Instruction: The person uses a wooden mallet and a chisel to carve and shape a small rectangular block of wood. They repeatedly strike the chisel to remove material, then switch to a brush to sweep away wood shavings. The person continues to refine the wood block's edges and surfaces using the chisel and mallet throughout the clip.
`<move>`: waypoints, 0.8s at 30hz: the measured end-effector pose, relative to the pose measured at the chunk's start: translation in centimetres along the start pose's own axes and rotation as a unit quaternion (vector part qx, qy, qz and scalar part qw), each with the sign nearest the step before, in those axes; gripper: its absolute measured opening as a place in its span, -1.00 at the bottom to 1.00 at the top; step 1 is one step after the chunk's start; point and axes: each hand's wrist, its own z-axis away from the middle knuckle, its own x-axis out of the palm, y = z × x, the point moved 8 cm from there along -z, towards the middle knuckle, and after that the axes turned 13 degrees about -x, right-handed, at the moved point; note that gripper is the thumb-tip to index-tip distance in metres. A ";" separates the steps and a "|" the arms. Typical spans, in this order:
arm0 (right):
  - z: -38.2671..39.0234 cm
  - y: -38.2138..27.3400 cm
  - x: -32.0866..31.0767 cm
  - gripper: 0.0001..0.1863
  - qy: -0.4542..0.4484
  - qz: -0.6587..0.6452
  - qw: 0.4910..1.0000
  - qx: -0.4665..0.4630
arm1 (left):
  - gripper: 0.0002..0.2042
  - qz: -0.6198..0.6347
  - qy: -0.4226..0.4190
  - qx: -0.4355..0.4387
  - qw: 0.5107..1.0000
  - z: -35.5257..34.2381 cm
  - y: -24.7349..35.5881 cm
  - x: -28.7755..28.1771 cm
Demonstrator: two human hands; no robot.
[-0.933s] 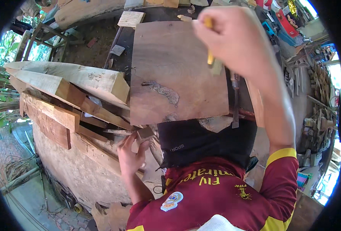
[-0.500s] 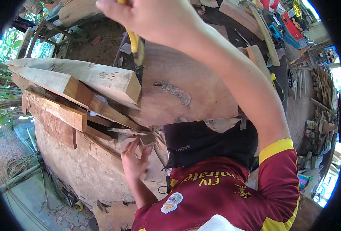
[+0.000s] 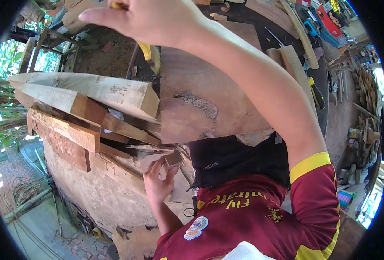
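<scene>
My right hand (image 3: 151, 21) is raised at the top of the view, fingers closed around a yellow-handled brush (image 3: 145, 50). Its bristles point down beside the upper left edge of a flat wooden board (image 3: 235, 117) and appear apart from it. A rough grey, irregular patch (image 3: 203, 105) marks the board's surface. Lower down, my left hand (image 3: 158, 184) pinches a small brown block (image 3: 173, 159) between thumb and fingers, left of my black shorts (image 3: 226, 162).
Thick timber beams (image 3: 127, 93) and planks lie stacked at the left. A yellow-handled tool (image 3: 316, 93) and a long wooden handle (image 3: 299, 34) rest on the dark table at the right. Wood scraps (image 3: 367, 134) are piled at the far right.
My right hand has shifted a little left and up with the brush. The left hand keeps its pinch on the block; the whole view has moved slightly.
</scene>
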 end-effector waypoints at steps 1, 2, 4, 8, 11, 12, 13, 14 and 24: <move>0.0 0.0 0.0 -0.43 -0.027 -0.038 0.998 0.035 | -0.61 0.002 -0.009 -0.006 1.000 -0.1 0.2 0.1; 0.2 0.5 0.1 -0.43 -0.028 -0.039 0.998 0.047 | -0.61 0.004 -0.017 -0.012 1.000 -0.1 0.4 0.1; 0.2 1.4 1.0 -0.42 -0.033 -0.046 0.996 0.071 | -0.61 0.001 -0.019 -0.013 1.000 -0.2 0.5 0.1; 0.4 3.2 3.0 -0.50 -0.057 0.169 0.981 0.071 | -0.61 -0.003 -0.008 -0.002 1.000 0.1 0.8 -0.1; 1.0 3.2 2.8 -0.39 0.063 0.082 0.994 0.024 | -0.61 -0.002 -0.010 0.003 1.000 0.2 1.1 -0.1; 1.2 3.2 2.6 -0.38 0.073 0.032 0.996 0.034 | -0.61 -0.004 -0.011 0.007 1.000 0.2 1.2 -0.1; 0.4 1.5 1.5 -0.37 0.150 0.059 0.985 -0.069 | -0.61 -0.001 -0.009 0.002 1.000 0.3 1.2 -0.1; 0.5 1.8 1.3 -0.42 0.134 0.006 0.990 -0.052 | -0.61 0.001 -0.007 -0.002 1.000 0.3 1.2 -0.1; 2.5 2.3 2.0 -0.38 0.025 0.095 0.988 0.118 | -0.61 -0.008 -0.019 0.004 1.000 0.0 2.3 0.6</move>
